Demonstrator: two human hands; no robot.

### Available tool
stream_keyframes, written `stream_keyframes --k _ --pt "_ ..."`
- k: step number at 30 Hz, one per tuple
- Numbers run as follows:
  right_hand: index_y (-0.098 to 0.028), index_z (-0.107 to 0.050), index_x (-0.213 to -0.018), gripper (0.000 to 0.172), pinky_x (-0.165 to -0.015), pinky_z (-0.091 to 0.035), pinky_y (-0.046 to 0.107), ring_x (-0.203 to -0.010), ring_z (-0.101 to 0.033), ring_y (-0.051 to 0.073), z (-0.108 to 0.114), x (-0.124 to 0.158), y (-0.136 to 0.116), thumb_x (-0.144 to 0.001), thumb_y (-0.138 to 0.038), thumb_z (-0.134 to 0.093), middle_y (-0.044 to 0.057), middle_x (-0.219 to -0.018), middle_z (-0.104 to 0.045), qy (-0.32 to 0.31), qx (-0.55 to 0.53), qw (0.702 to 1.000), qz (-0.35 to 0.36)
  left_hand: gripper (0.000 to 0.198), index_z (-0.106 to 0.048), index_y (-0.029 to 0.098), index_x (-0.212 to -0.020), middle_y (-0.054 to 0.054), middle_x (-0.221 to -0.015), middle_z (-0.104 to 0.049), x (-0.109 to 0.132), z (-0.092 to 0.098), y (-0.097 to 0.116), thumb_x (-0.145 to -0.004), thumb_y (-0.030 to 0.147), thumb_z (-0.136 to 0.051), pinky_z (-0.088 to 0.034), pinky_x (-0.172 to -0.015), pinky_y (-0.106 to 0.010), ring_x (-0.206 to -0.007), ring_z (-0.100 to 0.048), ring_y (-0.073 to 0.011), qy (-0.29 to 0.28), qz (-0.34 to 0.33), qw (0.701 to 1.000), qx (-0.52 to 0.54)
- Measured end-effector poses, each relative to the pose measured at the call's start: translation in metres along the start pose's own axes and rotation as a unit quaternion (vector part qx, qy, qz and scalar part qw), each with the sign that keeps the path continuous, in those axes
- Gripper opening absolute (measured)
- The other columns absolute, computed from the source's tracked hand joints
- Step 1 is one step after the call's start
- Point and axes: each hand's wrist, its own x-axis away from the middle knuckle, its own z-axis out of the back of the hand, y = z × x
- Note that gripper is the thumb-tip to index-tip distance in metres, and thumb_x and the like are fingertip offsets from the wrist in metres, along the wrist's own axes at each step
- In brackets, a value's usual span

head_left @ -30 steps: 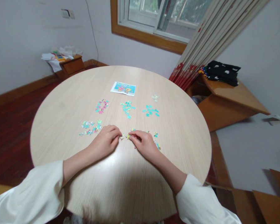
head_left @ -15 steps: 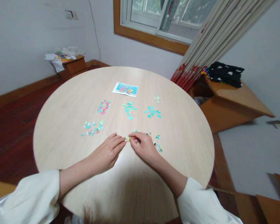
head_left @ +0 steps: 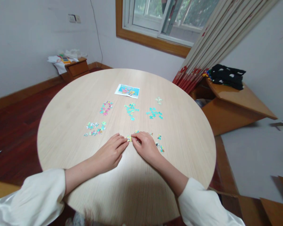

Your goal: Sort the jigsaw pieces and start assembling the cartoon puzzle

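Note:
Small yellow jigsaw puzzle pieces lie together on the round table between my two hands. My left hand rests flat with its fingers stretched, the fingertips touching the left side of these pieces. My right hand is closed, thumb and forefinger pinched at their right edge. Its fingers partly hide what they hold. Beyond the right hand, a few loose pieces peek out. More mixed pieces lie just right of the right wrist, and a single piece sits above them.
On the pale round table are a picture sheet, pink pieces, teal pieces, another teal group, pale pieces and white-green pieces. A wooden cabinet stands beyond the table's right edge.
The right fingers have shifted slightly at the yellow pieces, which now look more squarely lined up. The left hand stays in place. The whole view has moved a little.

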Motion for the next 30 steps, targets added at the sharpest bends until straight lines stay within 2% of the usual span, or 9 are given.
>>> stream_keyframes --k 6,11,15,19,22,25,30 --pt "-0.019 -0.069 -0.084 0.013 -0.073 -0.041 0.031 -0.076 -0.059 0.018 -0.002 0.001 0.001 -0.087 -0.019 -0.056 0.004 -0.077 -0.068 -0.01 0.042 0.999 0.01 0.044 -0.056 0.01 -0.121 -0.016 -0.109 -0.063 -0.001 0.0 -0.002 -0.08 0.004 -0.043 -0.042 -0.101 -0.055 -0.105 -0.055 -0.0263 0.005 0.002 1.0 0.016" --pt "-0.02 -0.069 -0.086 0.014 -0.073 -0.04 0.032 -0.078 -0.058 0.019 0.001 0.001 -0.003 -0.088 -0.02 -0.055 0.005 -0.079 -0.068 -0.004 0.043 0.999 0.009 0.044 -0.054 0.008 -0.123 -0.016 -0.106 -0.06 -0.005 0.001 0.0 -0.081 0.004 -0.04 -0.048 -0.094 -0.047 -0.101 -0.053 -0.0252 -0.003 0.019 1.0 0.021" --pt "-0.019 -0.069 -0.089 0.017 -0.073 -0.042 0.032 -0.077 -0.059 0.019 0.01 -0.003 0.002 -0.089 -0.021 -0.052 0.005 -0.078 -0.068 0.042 0.02 0.999 -0.004 0.047 -0.052 0.009 -0.125 -0.015 -0.107 -0.057 -0.008 0.001 0.001 -0.08 0.006 -0.041 -0.049 -0.09 -0.045 -0.1 -0.051 -0.0255 -0.036 0.035 0.999 0.016" --pt "-0.018 -0.07 -0.092 0.019 -0.073 -0.044 0.032 -0.078 -0.059 0.019 0.024 -0.009 0.018 -0.088 -0.02 -0.051 0.007 -0.08 -0.068 0.085 0.001 0.996 -0.029 0.047 -0.053 0.009 -0.125 -0.016 -0.107 -0.057 -0.008 0.0 0.002 -0.08 0.007 -0.04 -0.047 -0.091 -0.048 -0.102 -0.05 -0.027 -0.037 0.043 0.998 0.017" --pt "-0.017 -0.07 -0.098 0.017 -0.078 -0.043 0.035 -0.083 -0.06 0.019 0.027 -0.011 0.028 -0.085 -0.021 -0.059 0.008 -0.086 -0.067 0.052 0.01 0.998 -0.032 0.045 -0.055 0.008 -0.123 -0.017 -0.109 -0.057 -0.008 -0.001 0.002 -0.081 0.007 -0.039 -0.048 -0.091 -0.048 -0.102 -0.051 -0.0268 -0.029 0.039 0.999 0.007" --pt "-0.018 -0.069 -0.103 0.022 -0.084 -0.04 0.037 -0.093 -0.058 0.021 0.025 -0.01 0.029 -0.082 -0.024 -0.067 0.008 -0.096 -0.066 0.006 0.037 0.999 -0.025 0.046 -0.055 0.007 -0.123 -0.018 -0.112 -0.056 -0.007 -0.003 0.001 -0.08 0.006 -0.039 -0.048 -0.091 -0.048 -0.104 -0.051 -0.0268 -0.014 0.036 0.999 -0.003" --pt "-0.02 -0.071 -0.096 0.013 -0.085 -0.035 0.036 -0.097 -0.056 0.02 0.022 -0.011 0.022 -0.084 -0.023 -0.066 0.007 -0.097 -0.064 -0.033 0.054 0.998 -0.027 0.046 -0.054 0.008 -0.123 -0.018 -0.118 -0.053 -0.005 -0.005 0.0 -0.079 0.005 -0.041 -0.047 -0.094 -0.048 -0.11 -0.05 -0.0274 0.002 0.037 0.999 -0.012"
